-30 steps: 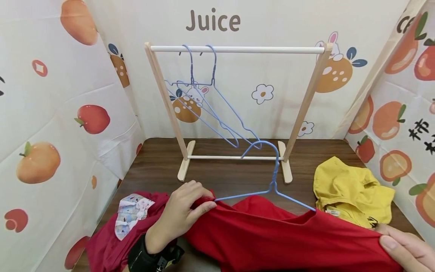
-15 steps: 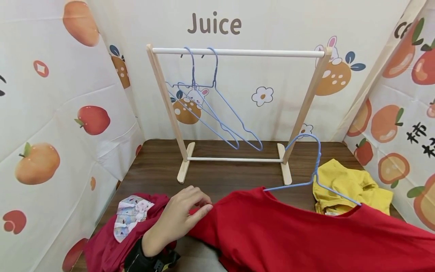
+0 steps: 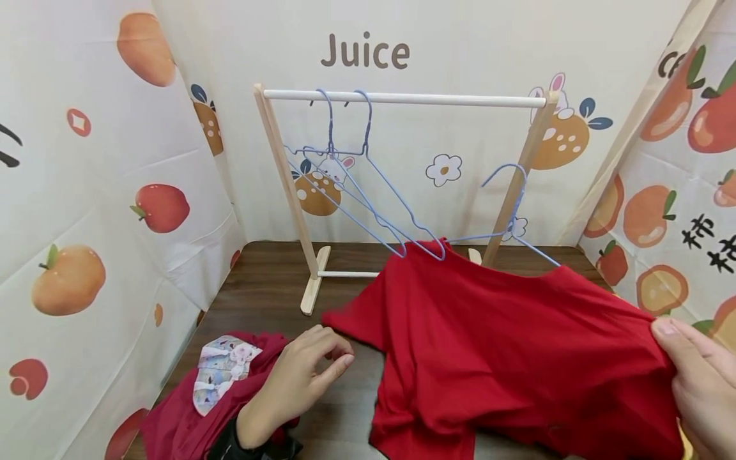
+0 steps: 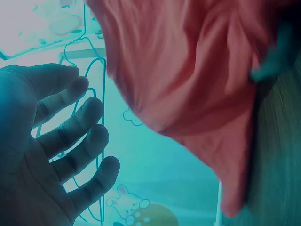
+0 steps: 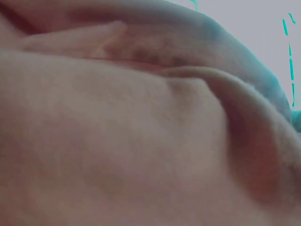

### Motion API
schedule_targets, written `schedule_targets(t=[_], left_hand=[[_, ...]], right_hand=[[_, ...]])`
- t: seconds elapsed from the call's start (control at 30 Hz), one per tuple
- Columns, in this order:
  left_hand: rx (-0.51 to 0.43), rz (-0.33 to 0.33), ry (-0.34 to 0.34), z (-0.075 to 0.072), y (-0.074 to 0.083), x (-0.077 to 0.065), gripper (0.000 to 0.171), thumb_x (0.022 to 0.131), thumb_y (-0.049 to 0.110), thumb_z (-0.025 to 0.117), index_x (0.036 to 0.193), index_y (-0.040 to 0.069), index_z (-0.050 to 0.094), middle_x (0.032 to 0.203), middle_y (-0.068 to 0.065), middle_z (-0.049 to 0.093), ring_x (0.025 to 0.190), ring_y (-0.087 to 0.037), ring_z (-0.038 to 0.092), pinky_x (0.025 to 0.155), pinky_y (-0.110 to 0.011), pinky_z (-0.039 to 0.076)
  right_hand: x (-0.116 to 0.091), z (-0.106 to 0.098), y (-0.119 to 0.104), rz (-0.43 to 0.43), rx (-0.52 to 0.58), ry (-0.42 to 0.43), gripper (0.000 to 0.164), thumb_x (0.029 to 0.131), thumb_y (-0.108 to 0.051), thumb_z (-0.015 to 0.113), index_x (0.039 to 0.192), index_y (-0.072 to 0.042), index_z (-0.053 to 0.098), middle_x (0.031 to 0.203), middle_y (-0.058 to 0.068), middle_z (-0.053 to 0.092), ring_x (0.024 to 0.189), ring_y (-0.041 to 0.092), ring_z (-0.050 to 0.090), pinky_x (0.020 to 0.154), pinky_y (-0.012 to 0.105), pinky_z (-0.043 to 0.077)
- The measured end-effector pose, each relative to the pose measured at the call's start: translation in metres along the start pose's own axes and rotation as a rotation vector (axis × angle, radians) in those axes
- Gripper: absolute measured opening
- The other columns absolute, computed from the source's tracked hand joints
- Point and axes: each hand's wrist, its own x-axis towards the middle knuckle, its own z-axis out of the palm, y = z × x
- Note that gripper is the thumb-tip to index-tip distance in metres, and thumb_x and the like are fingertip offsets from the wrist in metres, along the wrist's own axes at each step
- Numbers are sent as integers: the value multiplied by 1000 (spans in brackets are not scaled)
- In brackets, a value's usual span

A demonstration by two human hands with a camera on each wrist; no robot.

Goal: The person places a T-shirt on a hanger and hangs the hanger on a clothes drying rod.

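A red T-shirt [image 3: 489,332] hangs on a blue wire hanger [image 3: 520,198], whose hook and shoulders stick out above the neckline. At the right edge of the head view my right hand [image 3: 698,377] pinches the shirt's sleeve side between thumb and fingers. My left hand [image 3: 301,370] holds nothing, its fingers loosely bent, just left of the shirt's other sleeve. In the left wrist view that hand [image 4: 61,136] is spread apart from the shirt [image 4: 183,70]. Cloth [image 5: 117,141] fills most of the right wrist view.
A wooden rack with a white rail [image 3: 437,99] stands at the back. Two blue hangers [image 3: 368,147] hang near its left end. A crumpled dark red garment [image 3: 253,377] with a printed patch lies at the left. The yellow garment is mostly hidden behind the shirt.
My left hand has let go of the red T-shirt and stays near its place. The right hand has drawn the shirt and hanger rightward, then lifted them up toward the rack.
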Motion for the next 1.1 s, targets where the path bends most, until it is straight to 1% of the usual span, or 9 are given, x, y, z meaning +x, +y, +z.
schedule_targets(t=[0.07, 0.13, 0.23, 0.37, 0.53, 0.67, 0.83, 0.9, 1.1], left_hand=[[2, 0, 13, 0, 0, -3, 4, 100, 29, 67, 96, 29, 67, 90, 20, 62, 84, 1, 54, 70, -16, 48], [-2, -1, 25, 0, -1, -6, 4, 99, 27, 69, 96, 30, 67, 89, 20, 61, 84, 1, 54, 68, -16, 47], [1, -2, 42, 0, -2, -11, 8, 97, 23, 71, 96, 30, 68, 89, 21, 61, 83, 1, 54, 68, -13, 45], [7, -5, 59, -1, -4, -15, 12, 96, 21, 73, 96, 31, 67, 87, 21, 60, 81, 0, 53, 65, -13, 43], [-5, -15, 59, -1, -5, -18, 11, 97, 21, 72, 97, 30, 67, 84, 20, 58, 77, 1, 51, 64, -11, 42], [-11, -32, 56, -1, -6, -20, 10, 97, 21, 72, 97, 30, 67, 81, 19, 56, 75, 0, 50, 65, -11, 41], [-3, -71, 58, -2, -7, -24, 11, 96, 22, 73, 98, 32, 67, 80, 20, 53, 75, 4, 47, 61, -15, 43], [0, -83, 60, -1, -7, -25, 12, 96, 22, 73, 97, 32, 66, 80, 21, 52, 75, 5, 46, 61, -17, 44], [1, -97, 76, 0, -6, -27, 15, 95, 21, 74, 97, 33, 66, 81, 21, 52, 75, 6, 47, 61, -16, 44]], right_hand=[[4, 14, -5, -93, 84, 22, 27, 112, -23, 39, 118, -22, 65, 102, -18, 66, 86, -7, 62, 59, 15, 48], [7, 29, -13, -167, 113, 91, 25, 110, -20, 43, 107, -14, 67, 90, -12, 62, 77, -3, 58, 52, 18, 39], [12, 49, -30, -220, -18, 267, 32, 109, -21, 46, 84, -10, 62, 70, -6, 47, 59, 9, 45, 46, 32, 29], [18, 66, -47, -187, -229, 432, 37, 109, -28, 44, 78, -12, 54, 61, -6, 36, 51, 12, 37, 46, 35, 25], [25, 74, -61, -228, -187, 504, 38, 109, -27, 44, 76, -10, 51, 57, -4, 31, 48, 13, 32, 46, 33, 22], [32, 76, -70, -254, -121, 553, 37, 108, -26, 46, 76, -10, 54, 59, -3, 34, 50, 11, 36, 45, 29, 24], [41, 80, -80, -309, -126, 569, 39, 108, -25, 45, 73, -9, 48, 64, -2, 34, 54, 11, 35, 48, 27, 23], [45, 82, -84, -335, -165, 580, 41, 109, -26, 44, 71, -10, 44, 63, -3, 31, 53, 11, 32, 49, 27, 21], [54, 87, -88, -370, -176, 601, 40, 108, -26, 44, 70, -14, 45, 60, -5, 30, 50, 11, 28, 49, 27, 20]])
